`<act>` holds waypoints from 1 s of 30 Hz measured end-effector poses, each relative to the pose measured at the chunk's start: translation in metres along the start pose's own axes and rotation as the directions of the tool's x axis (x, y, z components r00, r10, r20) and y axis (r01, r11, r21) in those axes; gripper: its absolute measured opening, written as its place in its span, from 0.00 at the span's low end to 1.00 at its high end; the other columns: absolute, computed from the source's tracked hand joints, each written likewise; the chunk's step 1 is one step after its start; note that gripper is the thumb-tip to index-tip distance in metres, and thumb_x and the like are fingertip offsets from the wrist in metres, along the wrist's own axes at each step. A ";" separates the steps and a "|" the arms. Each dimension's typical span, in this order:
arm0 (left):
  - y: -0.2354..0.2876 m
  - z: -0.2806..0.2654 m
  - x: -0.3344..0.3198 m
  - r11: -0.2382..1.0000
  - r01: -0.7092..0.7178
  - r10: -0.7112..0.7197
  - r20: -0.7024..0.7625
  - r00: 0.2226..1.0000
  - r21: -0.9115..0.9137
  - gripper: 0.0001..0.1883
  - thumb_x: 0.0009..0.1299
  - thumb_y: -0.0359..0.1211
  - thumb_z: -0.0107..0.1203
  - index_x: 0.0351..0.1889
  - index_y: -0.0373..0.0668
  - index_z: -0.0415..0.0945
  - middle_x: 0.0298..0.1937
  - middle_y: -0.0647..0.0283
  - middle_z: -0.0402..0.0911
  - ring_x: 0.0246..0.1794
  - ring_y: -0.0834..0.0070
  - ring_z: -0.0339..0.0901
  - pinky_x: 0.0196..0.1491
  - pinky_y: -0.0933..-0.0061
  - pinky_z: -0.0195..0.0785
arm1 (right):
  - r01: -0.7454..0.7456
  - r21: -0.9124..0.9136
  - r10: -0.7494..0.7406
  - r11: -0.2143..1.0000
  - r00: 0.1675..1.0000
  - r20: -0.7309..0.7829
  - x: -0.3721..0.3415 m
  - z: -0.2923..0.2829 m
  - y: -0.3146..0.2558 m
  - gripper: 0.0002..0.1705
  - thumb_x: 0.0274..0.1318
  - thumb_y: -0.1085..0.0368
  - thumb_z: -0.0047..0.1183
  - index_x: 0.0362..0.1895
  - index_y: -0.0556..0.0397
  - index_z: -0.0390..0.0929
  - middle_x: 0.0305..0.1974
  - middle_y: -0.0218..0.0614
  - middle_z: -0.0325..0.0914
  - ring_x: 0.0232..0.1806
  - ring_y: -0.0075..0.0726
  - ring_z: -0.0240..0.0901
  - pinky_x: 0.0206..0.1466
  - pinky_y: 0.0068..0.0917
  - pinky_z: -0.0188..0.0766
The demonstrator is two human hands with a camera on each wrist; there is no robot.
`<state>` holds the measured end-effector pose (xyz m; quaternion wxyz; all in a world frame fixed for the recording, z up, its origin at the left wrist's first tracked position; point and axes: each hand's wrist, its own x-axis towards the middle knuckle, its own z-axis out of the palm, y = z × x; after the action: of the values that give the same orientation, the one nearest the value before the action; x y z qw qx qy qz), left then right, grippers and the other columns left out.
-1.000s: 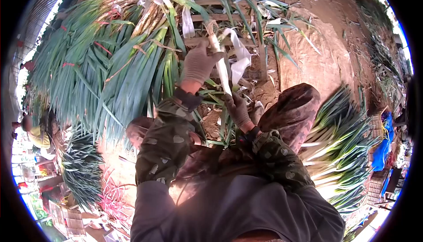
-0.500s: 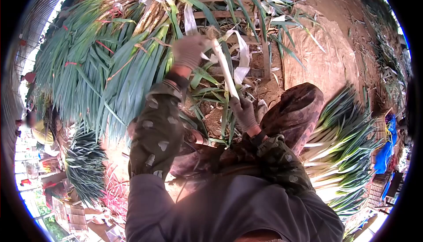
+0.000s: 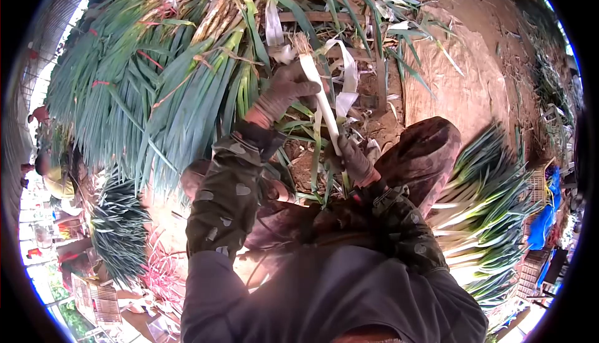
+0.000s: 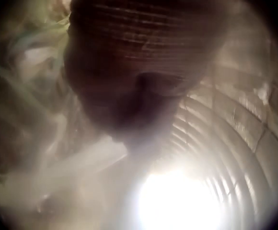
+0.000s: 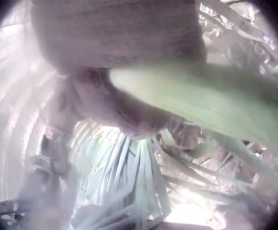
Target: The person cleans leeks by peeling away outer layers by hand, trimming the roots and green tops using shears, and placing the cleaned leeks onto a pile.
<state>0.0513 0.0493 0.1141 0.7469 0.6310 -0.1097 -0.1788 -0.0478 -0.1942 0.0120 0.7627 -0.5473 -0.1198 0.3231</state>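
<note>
Since half a second ago the left hand (image 3: 284,93) has come back to the leek (image 3: 322,98) after standing off to its left; right hand (image 3: 355,161) about same spot, leek barely shifted.

Left to right, from where I'm standing. Far left of the left hand, nearer the body: a dark green bundle (image 3: 118,234), pink strings (image 3: 163,262) just beside it. Directly left of that hand, big heap of long-leaved stalks (image 3: 150,87), red ties on some. Left hand: gloved, fingers bent in at the leek's upper part, thumb side against the stalk. Blurred pale scrap (image 3: 284,54) just beyond it.

Leek sits between the hands, long axis a steep slant: root tuft (image 3: 301,42) points away from the person and a bit left, past the left hand; other end runs back toward the body into the right hand. Right hand: gloved, closed firmly round that lower end. White strip (image 3: 349,78) beyond the right hand, brown sheet (image 3: 452,74) farther right. Right of that hand, past the knee: pale-stemmed pile (image 3: 474,218), then blue cloth (image 3: 543,218).
</note>
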 end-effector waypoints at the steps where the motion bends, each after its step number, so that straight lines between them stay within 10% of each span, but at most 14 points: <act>1: 0.004 0.010 0.000 0.998 -0.015 0.021 -0.099 0.995 0.058 0.22 0.64 0.33 0.69 0.51 0.32 0.77 0.39 0.58 0.86 0.30 0.75 0.84 0.30 0.77 0.79 | -0.031 0.007 0.031 0.999 0.999 -0.022 0.002 -0.001 -0.003 0.30 0.75 0.40 0.40 0.36 0.53 0.78 0.20 0.25 0.69 0.20 0.20 0.64 0.25 0.22 0.62; 4: 0.002 0.033 0.002 0.925 -0.086 0.185 -0.240 0.953 0.370 0.17 0.64 0.34 0.68 0.46 0.35 0.79 0.32 0.60 0.85 0.30 0.75 0.83 0.33 0.75 0.76 | 0.270 -0.332 -0.378 0.904 0.868 -0.323 0.029 0.007 0.023 0.23 0.75 0.47 0.44 0.40 0.54 0.77 0.26 0.24 0.70 0.24 0.19 0.64 0.28 0.21 0.63; 8: 0.020 0.045 0.003 0.752 -0.101 0.281 -0.178 0.943 0.651 0.17 0.66 0.34 0.66 0.46 0.30 0.77 0.34 0.60 0.84 0.26 0.77 0.82 0.29 0.76 0.77 | 0.262 -0.161 -0.302 0.952 0.894 -0.331 0.029 0.021 0.005 0.20 0.76 0.50 0.44 0.41 0.54 0.75 0.25 0.22 0.68 0.26 0.16 0.63 0.28 0.18 0.60; 12: 0.038 0.035 -0.007 0.783 0.136 0.004 -0.223 0.975 0.607 0.17 0.68 0.43 0.63 0.44 0.39 0.82 0.27 0.56 0.84 0.25 0.70 0.82 0.33 0.69 0.74 | 0.149 -0.116 -0.175 0.982 0.948 -0.266 0.022 0.015 0.004 0.29 0.74 0.38 0.40 0.36 0.51 0.73 0.18 0.23 0.66 0.14 0.19 0.60 0.18 0.20 0.60; 15: 0.002 -0.003 0.004 0.540 -0.128 0.395 -0.116 0.911 0.832 0.12 0.71 0.42 0.59 0.42 0.45 0.84 0.30 0.59 0.85 0.25 0.67 0.82 0.32 0.68 0.75 | 0.069 0.010 -0.067 0.998 0.986 -0.153 0.013 0.012 -0.005 0.32 0.72 0.34 0.39 0.34 0.50 0.73 0.18 0.23 0.65 0.14 0.19 0.59 0.17 0.20 0.58; 17: 0.039 -0.008 0.006 0.224 0.094 0.484 -0.194 0.853 0.970 0.11 0.73 0.43 0.55 0.39 0.52 0.86 0.33 0.59 0.86 0.28 0.63 0.83 0.35 0.63 0.76 | 0.012 0.110 -0.003 0.994 0.997 -0.079 0.008 0.010 -0.012 0.33 0.71 0.33 0.39 0.34 0.50 0.74 0.18 0.23 0.64 0.14 0.19 0.59 0.17 0.20 0.57; 18: 0.038 -0.050 0.018 -0.038 0.045 0.649 -0.010 0.761 0.998 0.12 0.74 0.43 0.52 0.38 0.54 0.85 0.35 0.57 0.86 0.32 0.59 0.83 0.38 0.57 0.76 | -0.020 0.157 0.026 0.987 0.999 -0.038 0.006 0.009 -0.014 0.33 0.71 0.32 0.39 0.34 0.50 0.74 0.18 0.23 0.64 0.14 0.19 0.59 0.17 0.20 0.56; 19: 0.074 -0.052 0.022 0.214 0.321 0.633 -0.381 0.674 0.923 0.11 0.74 0.43 0.53 0.41 0.54 0.85 0.36 0.56 0.86 0.36 0.57 0.84 0.42 0.56 0.76 | -0.011 0.102 0.008 0.995 1.000 0.024 0.001 0.003 -0.013 0.34 0.70 0.31 0.39 0.35 0.49 0.74 0.18 0.21 0.62 0.14 0.19 0.58 0.17 0.20 0.54; 21: 0.122 -0.093 0.021 0.703 0.293 0.439 -0.720 0.537 0.648 0.18 0.72 0.45 0.57 0.57 0.52 0.82 0.48 0.53 0.86 0.47 0.60 0.84 0.52 0.59 0.74 | -0.103 0.170 0.104 0.980 0.995 0.003 -0.009 0.011 -0.025 0.34 0.70 0.30 0.39 0.35 0.48 0.74 0.18 0.20 0.61 0.14 0.19 0.57 0.17 0.20 0.54; 25: 0.105 -0.046 0.025 0.017 0.319 0.311 -0.308 0.899 0.948 0.38 0.68 0.53 0.61 0.74 0.51 0.64 0.63 0.49 0.79 0.59 0.62 0.80 0.67 0.67 0.66 | -0.187 0.398 0.167 0.898 0.982 0.085 -0.001 -0.002 -0.016 0.33 0.68 0.30 0.40 0.36 0.47 0.74 0.18 0.19 0.61 0.14 0.19 0.54 0.17 0.20 0.51; 28: 0.102 0.021 0.004 0.797 0.155 -0.083 -0.148 0.986 0.584 0.35 0.63 0.43 0.70 0.65 0.38 0.70 0.47 0.53 0.85 0.42 0.68 0.86 0.42 0.68 0.83 | -0.215 0.503 0.127 0.837 0.971 0.203 0.006 -0.005 -0.014 0.35 0.65 0.27 0.42 0.35 0.47 0.75 0.18 0.19 0.61 0.14 0.19 0.53 0.17 0.20 0.50; 30: 0.047 0.001 0.014 0.926 0.197 -0.180 -0.083 0.980 0.322 0.25 0.65 0.36 0.69 0.56 0.36 0.74 0.34 0.61 0.85 0.26 0.77 0.83 0.29 0.79 0.79 | -0.257 0.516 0.138 0.817 0.956 0.259 0.003 -0.008 -0.017 0.34 0.65 0.27 0.42 0.35 0.46 0.74 0.18 0.18 0.60 0.13 0.18 0.51 0.17 0.21 0.49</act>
<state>0.0694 0.0491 0.1593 0.6132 0.7587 -0.0573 -0.2123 -0.0350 -0.2013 0.0240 0.8316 -0.2804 -0.0450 0.4773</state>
